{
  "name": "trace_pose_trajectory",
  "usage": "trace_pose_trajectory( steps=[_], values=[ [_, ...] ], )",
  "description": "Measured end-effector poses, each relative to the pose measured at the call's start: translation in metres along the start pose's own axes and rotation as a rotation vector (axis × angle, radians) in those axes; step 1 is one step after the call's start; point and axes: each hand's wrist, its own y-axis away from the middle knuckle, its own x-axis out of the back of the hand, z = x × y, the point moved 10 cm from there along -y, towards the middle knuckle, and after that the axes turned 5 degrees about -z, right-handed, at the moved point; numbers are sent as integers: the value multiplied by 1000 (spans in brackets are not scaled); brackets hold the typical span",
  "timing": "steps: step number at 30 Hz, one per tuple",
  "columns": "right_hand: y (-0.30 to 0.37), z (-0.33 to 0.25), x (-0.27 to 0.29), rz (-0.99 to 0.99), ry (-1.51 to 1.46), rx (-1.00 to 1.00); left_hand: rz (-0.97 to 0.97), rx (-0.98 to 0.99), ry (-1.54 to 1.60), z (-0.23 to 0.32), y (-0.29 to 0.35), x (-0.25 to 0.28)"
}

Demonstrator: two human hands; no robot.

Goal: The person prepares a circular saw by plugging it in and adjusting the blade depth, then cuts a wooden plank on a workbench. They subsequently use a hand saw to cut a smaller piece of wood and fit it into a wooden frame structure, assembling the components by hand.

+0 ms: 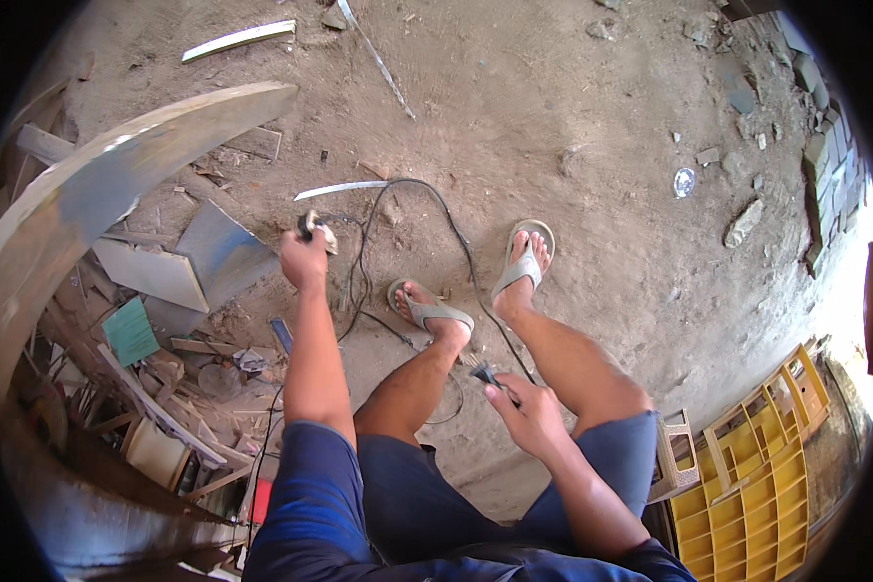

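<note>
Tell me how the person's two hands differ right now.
The left hand is stretched out ahead on a straight arm, while the right hand stays close in over the right knee. The left hand is clenched in a fist around a small dark and pale object; the right hand pinches a thin dark tool with looser fingers. Both are bare and both hold something above the dirt floor.

Two hands (304, 260) (526, 412); two sandals (433, 310) (524, 260); one black cable (446, 218); one yellow crate (757, 466).
</note>
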Motion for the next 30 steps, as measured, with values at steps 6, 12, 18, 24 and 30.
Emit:
trace_pose_trajectory(
  steps=[6,12,18,24,30],
  values=[
    [11,-37,-17,48,104,152,-277,163,765,-42,161,15],
    [60,-55,-49,-159,281,282,-275,343,1110,-32,319,122],
    [144,-107,-73,-445,390,359,-188,191,1136,-32,437,250],
    [245,-121,-135,-735,399,416,48,168,1188,-66,549,345],
    [303,-100,-183,-737,552,472,223,163,1251,-123,636,367]
  ],
)
